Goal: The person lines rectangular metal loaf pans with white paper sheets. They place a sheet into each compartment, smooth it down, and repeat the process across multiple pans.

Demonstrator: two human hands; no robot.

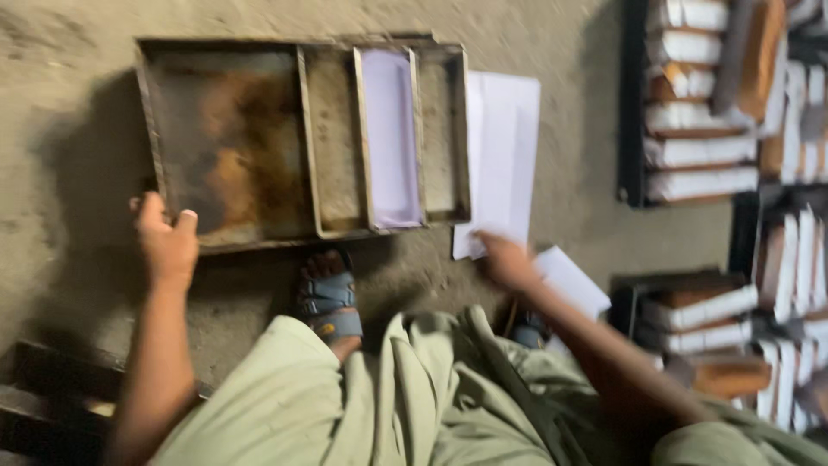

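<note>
A large rusty metal tray (pixel 228 147) lies on the concrete floor, with narrow loaf tins in its right part. One tin (pixel 390 138) is lined with white paper. My left hand (pixel 166 242) grips the tray's near left corner. My right hand (pixel 507 259) rests on the lower edge of a stack of white paper sheets (pixel 502 155) lying on the floor right of the tray. Whether the fingers pinch a sheet is blurred.
My sandalled foot (pixel 328 298) stands just below the tray. Black trays (pixel 634 103) of paper-lined tins with brown loaves fill the right side. More such trays (pixel 690 315) sit near my right arm. A loose white sheet (pixel 573 280) lies beside my right wrist. A dark wooden pallet (pixel 52 388) is at the lower left.
</note>
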